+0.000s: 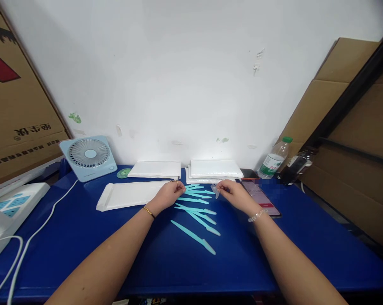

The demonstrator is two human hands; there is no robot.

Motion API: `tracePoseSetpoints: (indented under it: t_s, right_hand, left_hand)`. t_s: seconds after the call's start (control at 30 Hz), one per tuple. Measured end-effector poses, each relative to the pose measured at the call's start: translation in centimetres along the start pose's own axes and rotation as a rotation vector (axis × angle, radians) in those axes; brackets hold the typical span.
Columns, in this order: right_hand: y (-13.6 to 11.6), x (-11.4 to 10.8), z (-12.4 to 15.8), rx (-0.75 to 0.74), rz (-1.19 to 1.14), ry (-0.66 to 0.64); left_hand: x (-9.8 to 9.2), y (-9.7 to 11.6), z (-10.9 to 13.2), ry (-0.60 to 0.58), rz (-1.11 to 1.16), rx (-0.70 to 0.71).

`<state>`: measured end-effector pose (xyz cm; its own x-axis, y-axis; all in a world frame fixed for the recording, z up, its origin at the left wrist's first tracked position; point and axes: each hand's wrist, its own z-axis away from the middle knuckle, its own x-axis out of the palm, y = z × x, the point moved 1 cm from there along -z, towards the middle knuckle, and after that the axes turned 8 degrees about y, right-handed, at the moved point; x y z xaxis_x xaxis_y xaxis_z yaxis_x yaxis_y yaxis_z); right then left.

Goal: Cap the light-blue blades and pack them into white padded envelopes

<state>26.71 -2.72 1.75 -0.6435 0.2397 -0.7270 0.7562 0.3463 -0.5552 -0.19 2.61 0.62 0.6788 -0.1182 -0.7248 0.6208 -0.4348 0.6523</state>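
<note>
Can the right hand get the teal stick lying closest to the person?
Probably yes: that teal stick lies by itself, uncovered, and the way looks free. But the right hand seems to pinch a small clear piece, so its grip may need to let go first.

Light bright, diffuse | wall [185, 93] pale mid-frame, greyer toward upper corners | wide-angle stretch at edges

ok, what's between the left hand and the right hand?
Several thin turquoise tools, fanned out on the blue table, plus a small clear piece at the right hand. Shows in the head view.
</note>
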Motion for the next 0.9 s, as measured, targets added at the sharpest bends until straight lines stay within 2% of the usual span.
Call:
tracePoseSetpoints:
  t_s: [0.23, 0.9]
  right_hand:
    - [-0.07, 0.25, 0.09, 0.002, 0.008, -0.059]
    - [0.13, 0.55, 0.07, 0.051, -0.109, -0.061]
  left_hand:
    - [-0.05, 0.11, 0.01, -0.004, 0.021, -0.007]
    - [0.17, -0.7, -0.36, 0.028, 0.125, -0.011]
